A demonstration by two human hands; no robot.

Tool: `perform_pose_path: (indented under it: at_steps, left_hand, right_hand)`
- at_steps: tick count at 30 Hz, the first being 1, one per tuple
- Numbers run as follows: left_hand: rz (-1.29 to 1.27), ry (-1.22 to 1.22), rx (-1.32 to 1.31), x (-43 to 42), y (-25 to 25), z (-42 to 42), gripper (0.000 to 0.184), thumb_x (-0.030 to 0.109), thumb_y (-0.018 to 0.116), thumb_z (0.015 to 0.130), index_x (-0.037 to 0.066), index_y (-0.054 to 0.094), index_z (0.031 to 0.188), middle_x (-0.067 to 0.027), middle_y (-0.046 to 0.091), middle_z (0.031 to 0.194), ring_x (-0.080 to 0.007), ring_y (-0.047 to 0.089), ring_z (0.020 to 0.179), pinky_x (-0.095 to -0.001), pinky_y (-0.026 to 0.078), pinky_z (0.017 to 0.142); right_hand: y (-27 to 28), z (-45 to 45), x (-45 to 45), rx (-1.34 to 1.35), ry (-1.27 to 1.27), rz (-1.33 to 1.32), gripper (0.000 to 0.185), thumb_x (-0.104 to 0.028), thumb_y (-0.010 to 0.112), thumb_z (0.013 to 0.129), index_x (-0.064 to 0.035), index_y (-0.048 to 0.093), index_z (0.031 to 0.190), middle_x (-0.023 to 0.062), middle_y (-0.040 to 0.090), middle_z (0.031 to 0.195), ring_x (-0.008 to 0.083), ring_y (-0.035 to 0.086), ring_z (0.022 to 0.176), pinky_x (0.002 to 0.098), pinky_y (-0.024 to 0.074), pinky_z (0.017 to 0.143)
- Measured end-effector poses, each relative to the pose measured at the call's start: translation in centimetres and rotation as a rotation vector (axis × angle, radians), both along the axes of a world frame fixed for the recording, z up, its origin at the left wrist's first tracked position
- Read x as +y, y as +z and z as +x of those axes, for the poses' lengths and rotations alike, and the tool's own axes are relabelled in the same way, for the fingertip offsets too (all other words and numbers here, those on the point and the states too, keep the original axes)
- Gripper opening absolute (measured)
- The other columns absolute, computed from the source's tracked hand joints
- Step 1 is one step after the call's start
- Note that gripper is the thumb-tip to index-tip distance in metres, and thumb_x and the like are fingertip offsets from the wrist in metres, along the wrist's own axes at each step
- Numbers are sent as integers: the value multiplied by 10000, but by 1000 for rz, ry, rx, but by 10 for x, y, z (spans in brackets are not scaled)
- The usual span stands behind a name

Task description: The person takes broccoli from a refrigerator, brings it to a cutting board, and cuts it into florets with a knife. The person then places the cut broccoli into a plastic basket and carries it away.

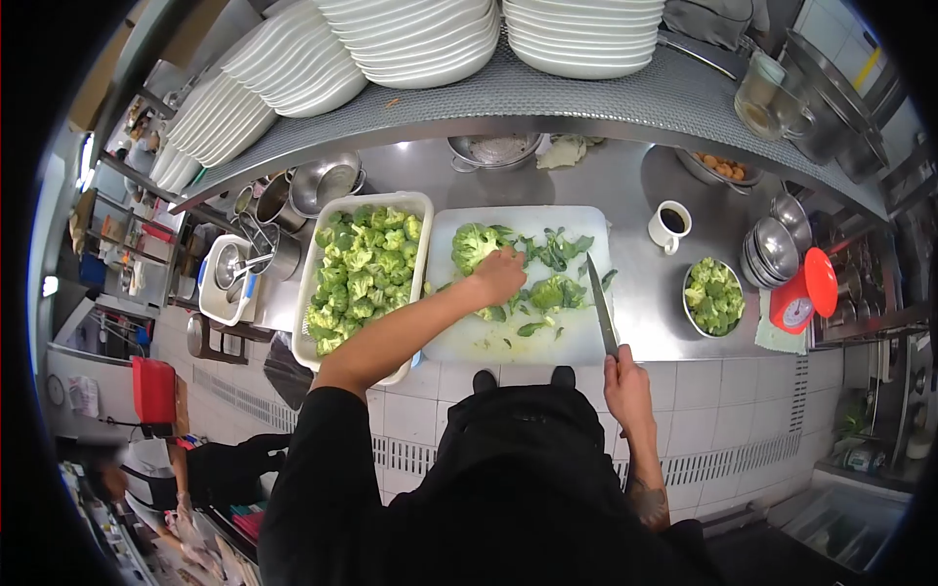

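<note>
A white cutting board (586, 337) lies in front of me with broccoli and loose leaves on it. My left hand (501, 275) is closed at the stem side of a large broccoli head (473, 246); its fingertips are partly hidden. In my right hand (627, 393) is the handle of a long kitchen knife (603, 308), its blade pointing away from me over the board's right edge. Between the two hands are a smaller broccoli piece (557, 292) and dark green leaves (558, 249). Left of the board stands a white basket (423, 220) full of cut florets.
To the right are a coffee cup (669, 227), a bowl of florets (714, 298), steel bowls (772, 249) and a red scale (799, 298). Stacked white plates (420, 39) fill the shelf (420, 107) above. Ladles (239, 264) sit at left. Another person (156, 479) works at lower left.
</note>
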State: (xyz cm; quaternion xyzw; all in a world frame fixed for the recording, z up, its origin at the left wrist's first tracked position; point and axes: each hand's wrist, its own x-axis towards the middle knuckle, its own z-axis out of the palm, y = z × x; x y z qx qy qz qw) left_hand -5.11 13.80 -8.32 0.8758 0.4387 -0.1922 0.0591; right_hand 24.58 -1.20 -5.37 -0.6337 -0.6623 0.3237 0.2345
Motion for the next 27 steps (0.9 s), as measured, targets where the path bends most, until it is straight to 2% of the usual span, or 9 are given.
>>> perform_pose_path:
  at_steps: [5,7,8,10,13,18,19,21,27]
  left_hand:
    - [-56,202,-266,2,26,5,229,152,726,743,18,707,927,-186,587,1159,-358,581,1103,-445,527,884]
    - [-134,325,-661,0,32,4,222,200,732,726,21,640,819,-208,600,1091,-381,612,1039,-467,539,848]
    - [-135,334,-666,-1,27,8,222,200,732,726,21,640,819,-208,600,1091,-381,612,1039,-467,539,848]
    - [14,375,-876,-4,6,23,231,188,714,726,26,589,832,-198,603,894,-394,612,968,-485,526,791]
    - [55,559,-807,-17,-25,51,305,197,717,731,34,579,949,-216,596,945,-398,613,973,-488,521,806]
    - [169,464,-822,-39,-30,67,511,187,741,775,79,487,1205,-249,459,1259,-468,600,1000,-539,543,811]
    - [192,496,-819,-39,-30,65,511,187,741,775,79,487,1205,-249,459,1259,-468,600,1000,-539,543,811]
    - [55,476,-743,-37,-32,64,627,132,762,768,102,415,1288,-267,383,1311,-508,592,988,-563,553,811]
    - [9,536,-759,-35,-35,73,649,3,707,725,90,408,1294,-291,382,1258,-499,605,962,-563,560,770]
  right_hand:
    - [4,-1,0,10,-22,-10,170,-159,519,1014,-16,441,967,242,573,654,460,580,609,517,429,573]
    - [9,-2,-3,15,-31,-55,165,-149,515,1009,-9,445,956,265,595,687,486,593,659,542,439,594]
    - [12,-2,-3,16,-34,-97,161,-138,512,1005,-3,449,945,288,616,721,511,606,708,568,449,615]
    - [3,0,-6,7,-32,-87,164,-137,513,1004,-1,449,939,283,611,712,507,603,701,558,446,609]
    - [0,0,-9,-17,-16,-69,169,-139,516,1005,1,451,937,270,601,693,498,593,681,542,438,597]
    - [4,-4,-8,-28,-51,-102,169,-149,519,1014,-4,456,954,207,554,619,410,547,552,483,419,552]
    - [3,-4,-8,-33,-45,-94,169,-147,518,1017,-6,449,954,189,534,599,362,526,517,463,413,535]
    - [-3,-4,-8,-37,-11,-63,169,-146,518,1017,-7,445,953,184,530,595,352,522,512,459,409,528]
    - [-7,-8,-8,-77,-6,-58,170,-149,520,1020,-17,433,956,168,526,585,313,511,498,443,392,507]
